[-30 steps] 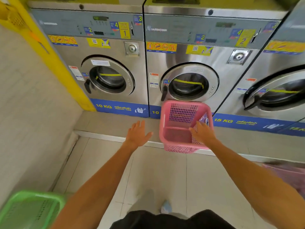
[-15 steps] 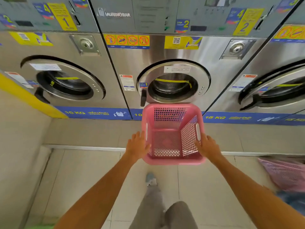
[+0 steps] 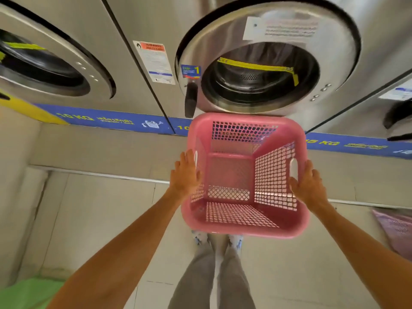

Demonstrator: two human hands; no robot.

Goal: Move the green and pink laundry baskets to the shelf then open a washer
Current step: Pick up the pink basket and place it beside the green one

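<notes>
Hands (image 3: 246, 182) flanking pink basket (image 3: 245, 226) rims

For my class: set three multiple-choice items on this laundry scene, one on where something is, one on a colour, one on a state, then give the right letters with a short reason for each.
1. Where is the green basket?
A. bottom left corner of the view
B. inside the washer drum
C. in the person's hands

2. What colour is the strip below the washers?
A. red
B. blue
C. black

3. How is the pink basket held?
A. by one hand only
B. left untouched
C. between both hands, empty

Answers:
1 A: green plastic shows low at the left edge, beside the left arm.
2 B: the strip with the 10 KG lettering is blue.
3 C: the left hand and right hand press its two sides, and only bare mesh shows inside.
</notes>
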